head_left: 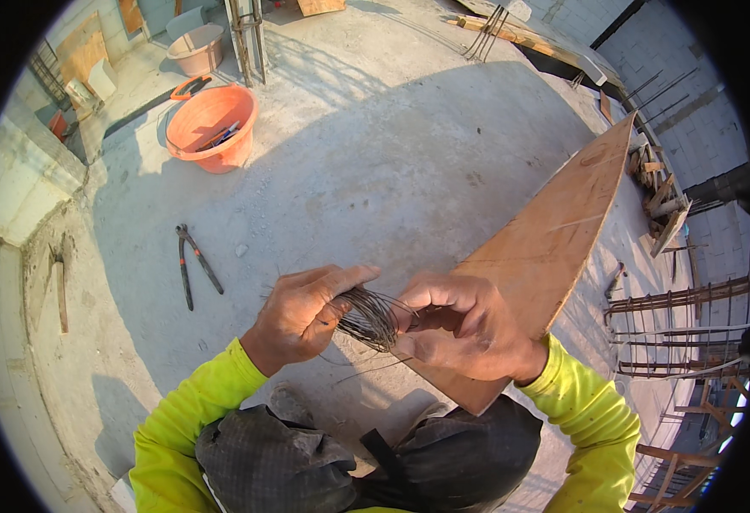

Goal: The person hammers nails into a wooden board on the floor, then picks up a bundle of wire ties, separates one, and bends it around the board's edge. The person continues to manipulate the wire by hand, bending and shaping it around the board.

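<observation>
A bundle of thin dark tie wire [370, 320] is gripped in my left hand [296, 316], whose fingers are wrapped round one end. Loose strands stick out behind the fist and below the bundle. My right hand [470, 327] is at the bundle's other end, thumb and fingertips pinched against the looped wires; how many strands they hold cannot be made out. Beyond my left hand, end-cutting pincers [194, 260] with dark handles lie spread on the concrete floor. Under my right hand extends a pointed brown plywood sheet [554, 231].
An orange bucket [217, 128] with tools inside stands far left, and a paler tub [197, 51] behind it. A hammer [59, 286] lies at the left wall. Rebar cages [681, 333] and scrap wood [661, 192] line the right. Rebar stubs [488, 32] rise at the back.
</observation>
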The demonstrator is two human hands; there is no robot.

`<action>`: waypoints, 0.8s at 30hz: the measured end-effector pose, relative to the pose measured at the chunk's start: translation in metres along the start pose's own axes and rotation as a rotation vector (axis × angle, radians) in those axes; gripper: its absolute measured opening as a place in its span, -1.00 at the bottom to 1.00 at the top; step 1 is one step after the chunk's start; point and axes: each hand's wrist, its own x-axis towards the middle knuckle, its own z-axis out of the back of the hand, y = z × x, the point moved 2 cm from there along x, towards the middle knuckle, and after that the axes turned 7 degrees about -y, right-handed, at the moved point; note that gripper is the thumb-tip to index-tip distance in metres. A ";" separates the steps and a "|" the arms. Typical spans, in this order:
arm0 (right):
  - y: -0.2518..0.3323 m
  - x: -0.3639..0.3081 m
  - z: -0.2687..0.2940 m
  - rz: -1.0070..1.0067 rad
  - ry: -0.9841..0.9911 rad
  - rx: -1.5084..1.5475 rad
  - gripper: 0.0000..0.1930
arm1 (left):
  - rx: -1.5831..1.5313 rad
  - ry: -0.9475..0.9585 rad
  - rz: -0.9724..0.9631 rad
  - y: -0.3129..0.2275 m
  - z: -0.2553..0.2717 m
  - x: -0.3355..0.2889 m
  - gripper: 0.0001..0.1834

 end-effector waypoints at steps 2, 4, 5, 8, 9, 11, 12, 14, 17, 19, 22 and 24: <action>-0.002 0.000 0.003 0.036 0.011 -0.043 -0.87 | -0.017 0.004 0.038 0.000 -0.002 0.000 -0.50; -0.006 -0.002 0.006 0.007 0.018 -0.002 -0.88 | 0.003 0.024 0.046 0.000 -0.003 0.000 -0.50; -0.008 -0.003 0.008 -0.041 0.015 0.056 -0.89 | 0.013 0.034 0.050 0.001 -0.003 0.000 -0.49; -0.012 -0.007 0.009 -0.106 0.000 0.064 -0.90 | 0.051 0.077 0.013 0.000 -0.004 0.000 -0.56; -0.013 -0.008 0.009 -0.115 -0.007 0.038 -0.90 | 0.043 0.087 0.006 0.000 -0.005 0.000 -0.56; -0.013 -0.011 0.008 -0.084 -0.016 0.048 -0.89 | 0.031 0.096 -0.011 0.000 -0.006 0.000 -0.54; -0.014 -0.012 0.008 -0.085 -0.015 0.054 -0.89 | 0.017 0.101 -0.009 0.000 -0.008 0.000 -0.53; -0.014 -0.013 0.009 -0.099 -0.030 0.083 -0.91 | -0.010 0.105 -0.009 0.000 -0.010 -0.001 -0.51; -0.013 -0.014 0.012 -0.100 -0.094 0.110 -0.93 | -0.033 0.085 0.024 0.003 -0.012 -0.003 -0.48; -0.013 -0.015 0.015 -0.094 -0.129 0.150 -0.94 | -0.029 0.069 0.001 0.004 -0.012 -0.004 -0.48; -0.012 -0.017 0.017 -0.076 -0.143 0.230 -0.94 | -0.057 0.052 -0.006 0.006 -0.013 -0.004 -0.48; -0.011 -0.018 0.019 -0.036 -0.147 0.253 -0.94 | -0.067 0.041 0.002 0.007 -0.015 -0.005 -0.49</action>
